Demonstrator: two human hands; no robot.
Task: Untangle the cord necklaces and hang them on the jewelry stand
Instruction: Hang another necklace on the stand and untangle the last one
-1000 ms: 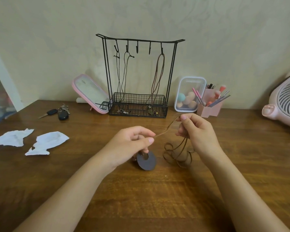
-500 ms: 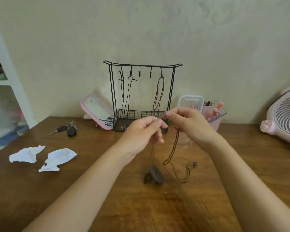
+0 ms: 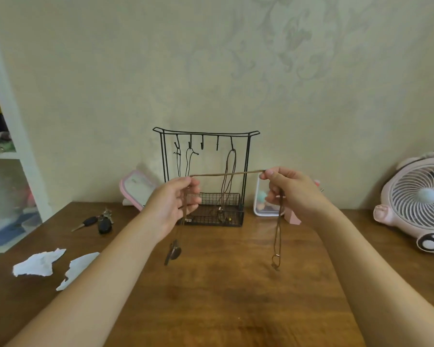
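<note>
A brown cord necklace (image 3: 227,173) is stretched level between my two hands, in front of the black wire jewelry stand (image 3: 206,132). My left hand (image 3: 178,201) pinches its left part, and a dark round pendant (image 3: 174,251) dangles below that hand above the table. My right hand (image 3: 290,189) pinches the right part, and a cord loop (image 3: 277,236) hangs down from it. On the stand, two black cords (image 3: 186,162) hang from the left hooks and a brown cord (image 3: 229,171) hangs from the rightmost hook. Two middle hooks are bare.
The stand's mesh basket (image 3: 216,216) sits on the wooden table (image 3: 223,296) by the wall. Keys (image 3: 99,221) and crumpled paper (image 3: 39,262) lie at the left. A pink mirror (image 3: 135,189), clear box (image 3: 263,199) and pink fan (image 3: 419,201) stand behind.
Both hands rose and moved apart, pulling the cord straight between them. The pendant and the loose loops lifted off the table and now hang free.
</note>
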